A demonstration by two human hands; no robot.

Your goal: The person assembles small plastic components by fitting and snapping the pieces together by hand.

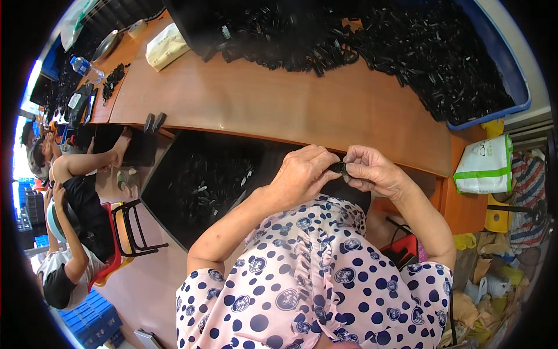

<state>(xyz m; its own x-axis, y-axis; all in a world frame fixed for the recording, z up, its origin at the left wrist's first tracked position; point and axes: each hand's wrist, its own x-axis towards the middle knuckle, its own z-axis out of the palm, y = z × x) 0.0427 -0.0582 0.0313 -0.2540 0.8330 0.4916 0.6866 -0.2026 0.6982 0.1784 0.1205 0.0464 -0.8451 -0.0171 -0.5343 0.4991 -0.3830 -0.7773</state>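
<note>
Left of the printed bag, my left hand and right hand pinch a black piece, its length seemingly left-to-right.

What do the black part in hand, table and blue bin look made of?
Black part: probably plastic, maybe glossy by faint highlights; too small to be sure.
Table: wood or laminate, satin, by its brown tone and soft sheen.
Blue bin: likely moulded plastic, by its even colour and rounded corner.

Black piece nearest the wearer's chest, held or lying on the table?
Held: the small black piece is between the left hand and right hand, just off the near edge of the table.
</note>
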